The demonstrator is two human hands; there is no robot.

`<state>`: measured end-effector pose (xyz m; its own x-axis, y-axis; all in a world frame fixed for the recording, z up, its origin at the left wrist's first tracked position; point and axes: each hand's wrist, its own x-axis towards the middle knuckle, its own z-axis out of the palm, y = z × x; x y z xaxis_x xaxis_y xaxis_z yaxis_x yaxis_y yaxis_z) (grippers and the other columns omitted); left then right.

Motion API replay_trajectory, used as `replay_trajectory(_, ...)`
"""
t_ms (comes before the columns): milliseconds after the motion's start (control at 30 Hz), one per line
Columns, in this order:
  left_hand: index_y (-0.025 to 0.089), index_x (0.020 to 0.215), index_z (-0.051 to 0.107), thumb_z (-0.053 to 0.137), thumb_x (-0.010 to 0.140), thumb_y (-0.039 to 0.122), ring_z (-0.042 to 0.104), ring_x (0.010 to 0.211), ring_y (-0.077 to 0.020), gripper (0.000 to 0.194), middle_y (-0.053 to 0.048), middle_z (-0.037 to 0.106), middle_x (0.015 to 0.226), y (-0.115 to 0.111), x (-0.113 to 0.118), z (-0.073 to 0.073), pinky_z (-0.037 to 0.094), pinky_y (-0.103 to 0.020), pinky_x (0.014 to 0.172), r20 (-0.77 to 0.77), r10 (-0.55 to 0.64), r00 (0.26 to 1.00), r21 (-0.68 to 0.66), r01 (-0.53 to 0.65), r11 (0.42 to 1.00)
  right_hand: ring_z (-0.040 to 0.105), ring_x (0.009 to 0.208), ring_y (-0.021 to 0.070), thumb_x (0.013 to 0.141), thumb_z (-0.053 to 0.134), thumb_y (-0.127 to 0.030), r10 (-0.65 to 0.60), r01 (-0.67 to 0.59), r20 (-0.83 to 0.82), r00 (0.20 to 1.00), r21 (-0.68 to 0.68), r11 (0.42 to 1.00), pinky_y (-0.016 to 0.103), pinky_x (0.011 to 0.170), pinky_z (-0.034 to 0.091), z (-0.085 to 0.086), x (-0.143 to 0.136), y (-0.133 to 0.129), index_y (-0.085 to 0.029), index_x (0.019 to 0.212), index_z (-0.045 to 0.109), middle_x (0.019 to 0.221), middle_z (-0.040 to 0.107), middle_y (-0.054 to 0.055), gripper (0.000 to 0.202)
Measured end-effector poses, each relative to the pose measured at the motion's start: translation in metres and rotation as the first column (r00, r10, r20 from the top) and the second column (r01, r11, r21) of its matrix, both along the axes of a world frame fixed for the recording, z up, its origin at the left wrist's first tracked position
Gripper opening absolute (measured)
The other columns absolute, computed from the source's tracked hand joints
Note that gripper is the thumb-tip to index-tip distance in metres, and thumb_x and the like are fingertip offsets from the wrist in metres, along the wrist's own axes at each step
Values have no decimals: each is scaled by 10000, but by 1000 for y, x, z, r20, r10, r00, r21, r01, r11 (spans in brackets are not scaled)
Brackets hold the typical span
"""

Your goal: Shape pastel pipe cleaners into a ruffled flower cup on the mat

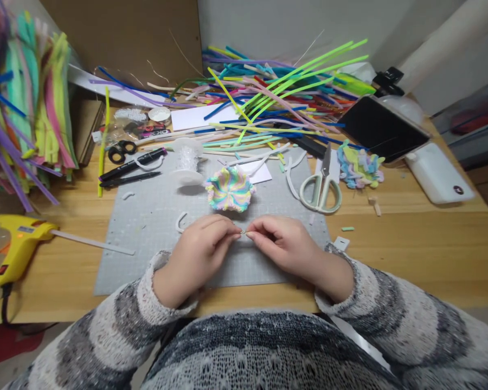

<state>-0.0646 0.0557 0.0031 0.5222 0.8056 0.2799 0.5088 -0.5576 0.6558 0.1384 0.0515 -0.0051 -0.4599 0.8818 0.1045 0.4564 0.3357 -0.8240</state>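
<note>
My left hand [205, 246] and my right hand [282, 244] meet over the grey cutting mat [146, 233], fingertips pinched. Between them is a tiny shiny piece [243, 232], too small to name, which both hands seem to grip. Just beyond stands a ruffled flower-shaped piece [229, 189] in pastel stripes of pink, yellow and blue. Left of it is a spool of clear beaded string [187, 161]. A curved bit of white pipe cleaner [181, 222] lies by my left knuckles. Scissors with pale handles [321, 192] rest beyond my right hand.
A yellow glue gun [22, 246] lies at the left, its cord over the table edge. Loose pipe cleaners [268, 92] pile up at the back. A phone [384, 127], a white power bank [439, 173] and a pastel ruffled bundle [360, 165] are at the right. Black pens [132, 165] lie left of the spool.
</note>
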Motion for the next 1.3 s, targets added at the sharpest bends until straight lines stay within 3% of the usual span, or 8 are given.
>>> replay_trajectory(133, 163, 1016, 582, 579, 869, 185, 605, 835, -163, 149, -63, 657, 930, -3, 3, 2, 511, -317, 731, 1, -24, 1000, -132, 24, 991, 532, 633, 96, 901, 505, -240, 19, -20, 36, 999, 17, 1000, 225, 594, 392, -1, -1, -1, -172, 852, 611, 721, 622, 0, 135)
replay_trajectory(367, 156, 874, 609, 543, 908, 234, 593, 691, -153, 108, -36, 648, 758, -4, 5, -9, 476, -284, 608, -93, 5, 996, -47, -10, 999, 566, 690, 120, 913, 483, -236, 64, -62, 138, 988, -21, 998, 242, 632, 405, -3, -4, -1, -176, 854, 609, 773, 650, 20, 151)
replay_trajectory(533, 158, 866, 630, 568, 889, 193, 615, 696, -152, 74, -35, 671, 768, -4, 4, -11, 486, -275, 611, -88, 34, 996, -11, -35, 999, 584, 730, 133, 892, 514, -218, 80, -78, 193, 978, -21, 997, 254, 658, 418, -3, -3, 0, -172, 919, 619, 842, 672, 38, 118)
replay_trajectory(800, 169, 871, 631, 588, 871, 171, 628, 719, -141, 43, -22, 682, 796, -3, 3, -9, 505, -267, 635, -49, 29, 998, -31, -31, 999, 571, 710, 117, 890, 532, -230, 64, -64, 118, 991, -1, 998, 240, 642, 410, -5, -1, 2, -183, 882, 630, 806, 666, 19, 109)
replay_trajectory(1100, 158, 854, 635, 562, 871, 160, 580, 799, -174, 74, -44, 641, 821, -2, 3, -6, 485, -334, 721, -110, -38, 993, -138, 23, 990, 579, 717, 130, 894, 518, -210, 128, -135, 206, 970, 23, 991, 250, 649, 413, -1, 1, 3, -180, 890, 621, 807, 669, 29, 107)
replay_trajectory(1300, 157, 762, 627, 608, 814, 110, 556, 733, -135, 73, -7, 606, 757, 1, 5, 0, 440, -278, 664, 27, -8, 1000, -325, 16, 946, 551, 666, 110, 873, 538, -183, 123, -129, 154, 980, 25, 991, 233, 621, 402, 4, 3, 5, -179, 883, 615, 773, 652, 9, 77)
